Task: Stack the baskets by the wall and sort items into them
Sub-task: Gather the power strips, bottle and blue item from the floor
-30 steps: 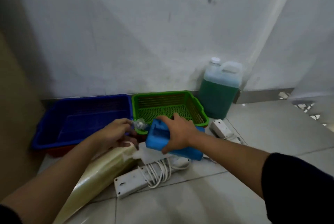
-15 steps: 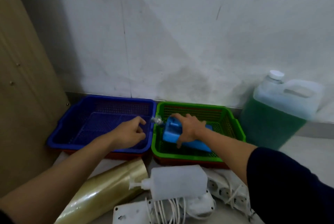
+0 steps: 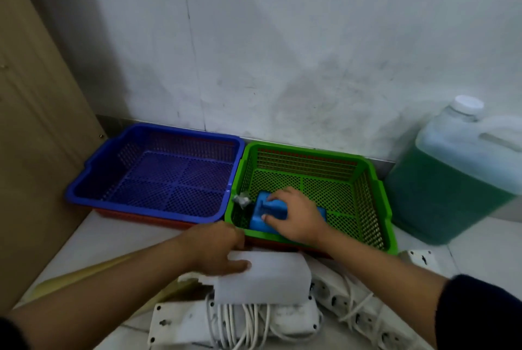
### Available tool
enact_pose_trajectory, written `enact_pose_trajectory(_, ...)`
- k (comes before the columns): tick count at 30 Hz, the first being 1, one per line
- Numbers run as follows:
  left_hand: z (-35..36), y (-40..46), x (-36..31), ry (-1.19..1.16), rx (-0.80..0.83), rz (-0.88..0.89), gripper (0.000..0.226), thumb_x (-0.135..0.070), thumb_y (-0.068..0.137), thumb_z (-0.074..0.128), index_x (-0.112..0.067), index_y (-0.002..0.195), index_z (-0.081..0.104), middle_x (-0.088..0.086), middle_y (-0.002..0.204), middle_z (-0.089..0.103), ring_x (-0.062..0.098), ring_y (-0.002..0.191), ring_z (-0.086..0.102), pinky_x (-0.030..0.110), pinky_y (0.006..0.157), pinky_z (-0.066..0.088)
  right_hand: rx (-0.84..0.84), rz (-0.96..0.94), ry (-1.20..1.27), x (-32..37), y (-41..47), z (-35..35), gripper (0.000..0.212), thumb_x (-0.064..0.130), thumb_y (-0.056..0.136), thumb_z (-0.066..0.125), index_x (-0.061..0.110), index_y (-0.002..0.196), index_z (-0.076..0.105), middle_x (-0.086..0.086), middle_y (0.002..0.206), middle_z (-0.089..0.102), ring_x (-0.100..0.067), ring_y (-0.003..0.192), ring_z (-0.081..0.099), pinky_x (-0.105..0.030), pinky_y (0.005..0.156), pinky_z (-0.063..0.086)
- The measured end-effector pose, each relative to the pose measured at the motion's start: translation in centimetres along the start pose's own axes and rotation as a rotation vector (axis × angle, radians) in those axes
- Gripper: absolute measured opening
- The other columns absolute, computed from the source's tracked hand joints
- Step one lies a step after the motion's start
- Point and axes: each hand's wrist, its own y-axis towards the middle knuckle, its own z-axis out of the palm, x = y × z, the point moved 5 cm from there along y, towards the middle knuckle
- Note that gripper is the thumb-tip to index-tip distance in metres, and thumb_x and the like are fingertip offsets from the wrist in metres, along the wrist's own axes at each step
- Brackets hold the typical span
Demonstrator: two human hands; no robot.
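A blue basket [image 3: 93, 180] and a green basket [image 3: 378, 188] sit side by side against the wall, each nested on a red basket [image 3: 135, 215]. My right hand [image 3: 293, 217] rests inside the green basket, gripping a blue plastic bottle [image 3: 262, 209] that lies on the mesh floor. A small crumpled silvery bit [image 3: 241, 200] lies beside the bottle. My left hand [image 3: 217, 248] lies on a white pump bottle [image 3: 271, 279] on the floor in front of the baskets, fingers curled over its end.
A large jug of green liquid [image 3: 452, 185] stands right of the green basket. White power strips with coiled cords [image 3: 240, 318] lie in front. A yellowish roll [image 3: 84, 276] lies under my left arm. A wooden panel [image 3: 28, 123] borders the left.
My right hand has lowered the blue bottle onto the green basket's floor. My left hand has pulled back from the blue basket's rim down onto the white pump bottle.
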Motion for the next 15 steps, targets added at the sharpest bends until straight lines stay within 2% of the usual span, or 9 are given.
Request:
enact_pose_trajectory(1,0.6,-0.3,0.1,0.089,0.011,0.015,0.056,-0.066,0.082,0.041,-0.028,0.122,0.052,-0.002,0.122,0.059,0.019,0.108,0.057,0.032,0.084,0.048,-0.024,-0.068,-0.016,0.9,-1.5,0.0,0.054,0.056,0.071,0.052,0.025,0.114,0.061,0.0,0.112,0.056,-0.02,0.107,0.053,-0.038,0.092,0.041)
enact_pose_trajectory(3,1.5,-0.8,0.4,0.082,0.075,0.013,0.088,-0.088,0.065,0.028,-0.034,0.133,0.042,-0.004,0.135,0.052,0.018,0.117,0.052,0.035,0.094,0.044,-0.034,-0.189,-0.079,2.6,-4.8,0.9,0.048,0.053,0.071,0.048,0.023,0.107,0.059,0.001,0.104,0.052,-0.018,0.101,0.05,-0.037,0.085,0.037)
enact_pose_trajectory(4,1.8,-1.1,0.6,0.091,0.1,0.008,0.1,-0.094,0.056,0.025,-0.033,0.134,0.039,-0.005,0.136,0.05,0.017,0.118,0.051,0.038,0.097,0.041,-0.051,-0.238,-0.111,3.2,-6.1,1.5,0.044,0.051,0.072,0.048,0.022,0.103,0.058,0.001,0.1,0.051,-0.018,0.097,0.049,-0.037,0.082,0.037)
enact_pose_trajectory(5,2.1,-1.3,0.7,0.15,0.126,0.01,0.104,-0.095,0.053,0.031,-0.03,0.135,0.036,-0.005,0.136,0.049,0.017,0.117,0.05,0.04,0.099,0.038,-0.075,-0.271,-0.125,3.5,-7.1,2.1,0.039,0.049,0.073,0.049,0.021,0.099,0.057,0.001,0.097,0.05,-0.019,0.092,0.048,-0.038,0.078,0.037)
enact_pose_trajectory(8,3.1,-1.6,0.6,0.263,0.126,0.023,0.095,-0.076,0.064,0.056,-0.025,0.139,0.028,-0.002,0.14,0.043,0.02,0.121,0.045,0.041,0.101,0.03,-0.086,-0.318,-0.129,3.0,-8.8,3.1,0.04,0.05,0.073,0.055,0.02,0.1,0.057,-0.001,0.096,0.053,-0.02,0.088,0.049,-0.036,0.075,0.04)
enact_pose_trajectory(12,1.7,-1.3,0.6,0.053,0.043,0.013,0.08,-0.064,0.061,0.068,-0.033,0.129,0.039,-0.009,0.132,0.049,0.012,0.114,0.047,0.031,0.094,0.038,0.016,-0.364,-0.284,1.8,-9.5,3.7,0.074,0.066,0.065,0.059,0.024,0.124,0.047,-0.002,0.11,0.055,-0.02,0.097,0.051,-0.036,0.08,0.042)
enact_pose_trajectory(15,0.2,-1.3,0.5,-0.006,-0.077,0.074,0.075,-0.061,0.061,0.07,-0.034,0.126,0.043,-0.012,0.126,0.052,0.009,0.111,0.048,0.026,0.089,0.041,-0.043,-0.331,-0.348,1.7,-9.5,3.3,0.083,0.074,0.062,0.056,0.024,0.127,0.044,0.001,0.106,0.06,-0.022,0.092,0.058,-0.034,0.073,0.04)
